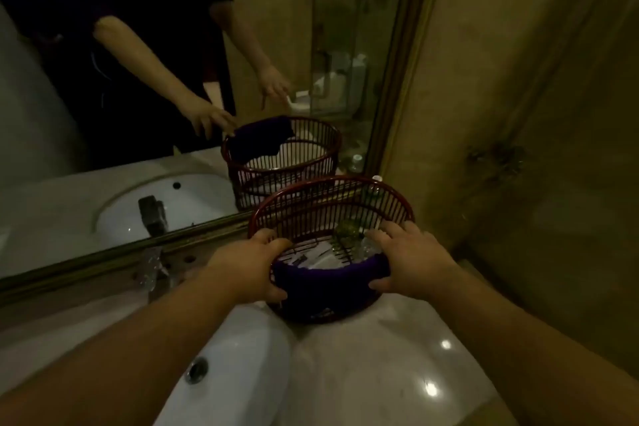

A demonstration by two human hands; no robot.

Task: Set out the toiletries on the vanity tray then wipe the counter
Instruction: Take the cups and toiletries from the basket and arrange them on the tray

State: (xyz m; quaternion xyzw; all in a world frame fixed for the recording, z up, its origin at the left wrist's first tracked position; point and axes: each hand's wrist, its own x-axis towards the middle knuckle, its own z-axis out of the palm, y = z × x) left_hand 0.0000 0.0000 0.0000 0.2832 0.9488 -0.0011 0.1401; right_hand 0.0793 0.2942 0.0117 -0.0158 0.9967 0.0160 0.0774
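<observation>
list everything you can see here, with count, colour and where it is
basket: one, dark red, slatted, on the counter by the mirror
cloth: one, purple, draped over the basket's near rim
toiletries: several, greenish and clear, inside the basket, too dim to count
sink: one, white, set in the counter at lower left
counter: one, pale and glossy
mirror: one, gold-framed, on the wall behind
left hand: grips the basket's left rim
right hand: grips the right rim, over the cloth
</observation>
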